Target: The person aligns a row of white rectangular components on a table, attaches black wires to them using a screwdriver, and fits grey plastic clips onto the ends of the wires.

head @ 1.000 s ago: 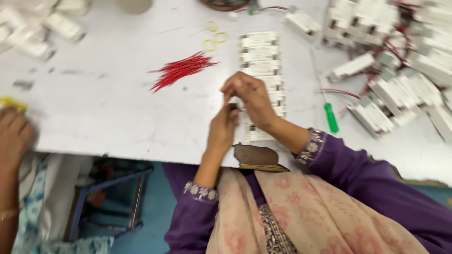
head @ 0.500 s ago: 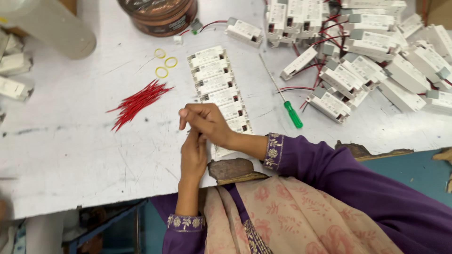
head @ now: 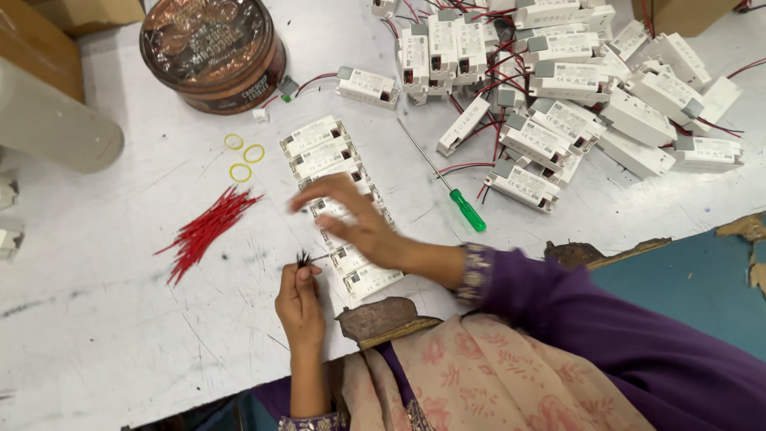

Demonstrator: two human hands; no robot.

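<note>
Here the left hand (head: 299,299) is pinching a small bunch of short dark wires (head: 303,258) between thumb and fingertips, holding it upright just above the white table (head: 96,335), the frayed tips sticking out over the fingers. The right hand (head: 359,227) is reaching across a row of white driver modules (head: 323,156) laid side by side; its fingers are spread and blurred, gripping nothing that can be made out, and it is hovering over the nearer end of the row.

The wire bunch is looking very light and limp, thin strands that will likely splay or slip apart unless pinched close to the ends, as the left hand is doing now. The modules are looking like rigid, light plastic boxes, best taken by their long sides.

Left of the row a loose heap of red wires (head: 207,230) is lying, with three yellow rubber bands (head: 243,156) just beyond it. A green-handled screwdriver (head: 447,179) is resting to the right of the row, and farther right a big pile of wired modules (head: 574,88) is sprawling. A round copper-coloured tin (head: 211,52) is standing at the far edge.
</note>
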